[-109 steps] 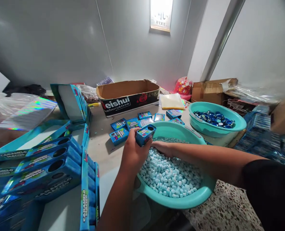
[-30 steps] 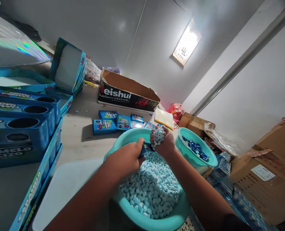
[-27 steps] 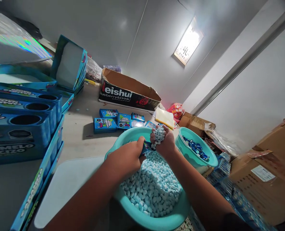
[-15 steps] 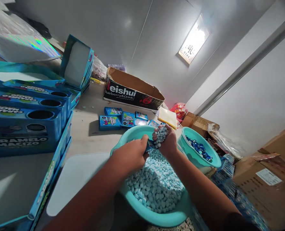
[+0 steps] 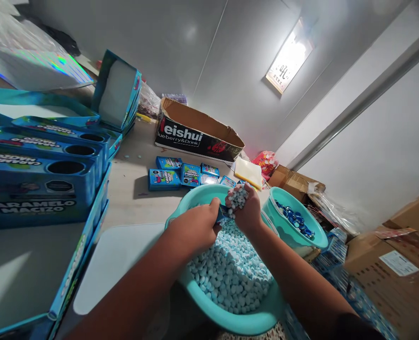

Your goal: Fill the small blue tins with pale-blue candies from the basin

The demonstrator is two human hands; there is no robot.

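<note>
Over the turquoise basin (image 5: 230, 322), the left grip (image 5: 198, 225) pinches a small blue box (image 5: 222, 214); the right grip (image 5: 248, 211) cups pale-blue candies (image 5: 238, 197) beside its end. Keeping both low above the basin, palm snug to the box, should limit spills.

Pale worktop (image 5: 124, 189), flat blue Caramelo Macizo boxes (image 5: 190, 175), open Leishui carton (image 5: 197, 138), yellowish sheet stack (image 5: 248, 173), stray pellets (image 5: 140, 156)

One head-worn view, looking forward and down from the wearer's side of the worktop (image 5: 124, 193), tilted sideways, close above the tub (image 5: 241, 323), wall (image 5: 152, 42) farther off across the top
</note>
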